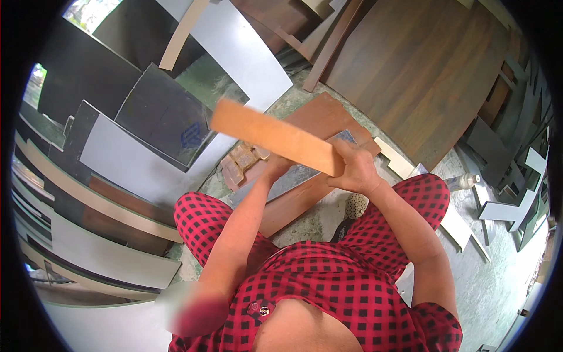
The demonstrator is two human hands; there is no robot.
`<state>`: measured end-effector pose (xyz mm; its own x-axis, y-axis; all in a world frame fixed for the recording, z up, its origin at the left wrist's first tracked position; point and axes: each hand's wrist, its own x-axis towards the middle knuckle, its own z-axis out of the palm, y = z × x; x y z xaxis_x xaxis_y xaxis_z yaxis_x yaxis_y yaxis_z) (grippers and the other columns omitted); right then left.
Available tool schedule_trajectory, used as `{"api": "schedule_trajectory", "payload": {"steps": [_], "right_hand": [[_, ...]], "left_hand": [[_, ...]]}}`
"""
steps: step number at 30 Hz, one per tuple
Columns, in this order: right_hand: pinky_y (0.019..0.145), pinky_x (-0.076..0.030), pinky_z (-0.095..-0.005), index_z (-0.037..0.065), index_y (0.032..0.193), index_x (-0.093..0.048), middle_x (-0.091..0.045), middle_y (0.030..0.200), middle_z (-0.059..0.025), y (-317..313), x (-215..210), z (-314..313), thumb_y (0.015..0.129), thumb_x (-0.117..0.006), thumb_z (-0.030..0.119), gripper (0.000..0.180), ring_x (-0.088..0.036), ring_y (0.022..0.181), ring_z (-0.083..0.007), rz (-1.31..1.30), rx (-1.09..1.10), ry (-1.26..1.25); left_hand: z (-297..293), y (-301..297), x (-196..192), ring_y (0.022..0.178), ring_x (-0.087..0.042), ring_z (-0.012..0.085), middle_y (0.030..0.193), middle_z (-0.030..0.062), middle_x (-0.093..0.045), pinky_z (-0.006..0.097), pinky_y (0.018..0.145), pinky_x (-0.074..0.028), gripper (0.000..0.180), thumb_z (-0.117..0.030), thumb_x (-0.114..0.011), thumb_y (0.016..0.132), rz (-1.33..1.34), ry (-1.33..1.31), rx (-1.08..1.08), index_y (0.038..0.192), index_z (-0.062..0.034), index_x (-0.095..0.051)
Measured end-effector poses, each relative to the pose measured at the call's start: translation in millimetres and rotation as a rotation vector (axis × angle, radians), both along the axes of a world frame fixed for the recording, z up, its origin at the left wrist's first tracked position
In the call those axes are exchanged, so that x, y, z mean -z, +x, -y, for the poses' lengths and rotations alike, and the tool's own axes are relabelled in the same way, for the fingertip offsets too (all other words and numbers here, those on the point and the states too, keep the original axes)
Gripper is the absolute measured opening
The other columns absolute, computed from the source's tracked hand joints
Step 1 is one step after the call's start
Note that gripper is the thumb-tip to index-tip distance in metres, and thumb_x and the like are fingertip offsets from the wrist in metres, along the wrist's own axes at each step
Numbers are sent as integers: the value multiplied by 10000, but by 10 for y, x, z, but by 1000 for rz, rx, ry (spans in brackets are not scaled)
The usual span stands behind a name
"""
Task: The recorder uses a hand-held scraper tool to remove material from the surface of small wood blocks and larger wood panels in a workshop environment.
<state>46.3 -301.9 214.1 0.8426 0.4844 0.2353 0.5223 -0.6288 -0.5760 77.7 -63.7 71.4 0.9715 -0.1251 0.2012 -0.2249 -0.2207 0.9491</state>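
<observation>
My right hand (356,167) grips the right end of a flat orange-brown wooden board (272,134), thumb on top. The board is raised in front of me and slants up to the left. My left hand (278,167) is at the board's near edge, its fingers hidden behind it. Below lie a reddish-brown wooden panel (316,111) and a long grey strip (302,174), partly covered by the board and my hands. Several tan, block-like pieces (241,159) sit left of my left hand.
A large brown wood-grain panel (416,76) stands at the back right. Dark and white panels (132,155) lean on the left. A clear bottle (463,182) lies beside my right knee. Grey offcuts (516,199) are piled at the far right.
</observation>
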Motion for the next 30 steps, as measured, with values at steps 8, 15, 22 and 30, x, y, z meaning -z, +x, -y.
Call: {"api": "schedule_trajectory", "payload": {"steps": [8, 15, 22, 30], "right_hand": [[735, -481, -443, 55, 1086, -511, -623, 887, -206, 40, 12, -8, 530, -768, 322, 668, -610, 868, -374, -170, 124, -75], [744, -471, -414, 14, 1087, -523, -626, 876, -211, 134, -58, 10, 491, -802, 331, 730, -609, 857, -370, -207, 288, 140], [741, -467, -386, -30, 1076, -525, -624, 873, -217, 196, -3, 45, 476, -809, 330, 754, -612, 847, -347, -315, 301, 265], [736, -466, -391, 7, 1052, -545, -621, 831, -198, 164, -57, 38, 476, -806, 332, 712, -604, 826, -345, -316, 270, 195]], "left_hand": [[-38, 19, 127, 749, -589, 125, 819, 23, -628, 295, 677, -481, 256, -55, -751, 672, -280, -83, -76, 891, -63, -618], [72, -50, -6, 678, -551, 83, 762, -19, -579, 247, 557, -463, 217, -105, -759, 707, -283, -193, -308, 830, -94, -581], [-33, -55, 1, 697, -573, 98, 793, -10, -596, 250, 564, -480, 216, -42, -723, 681, -308, -192, -209, 852, -81, -598], [-67, 9, -51, 781, -588, 125, 873, 40, -616, 268, 686, -494, 373, 25, -678, 633, -288, -169, -33, 967, -67, -540]]}}
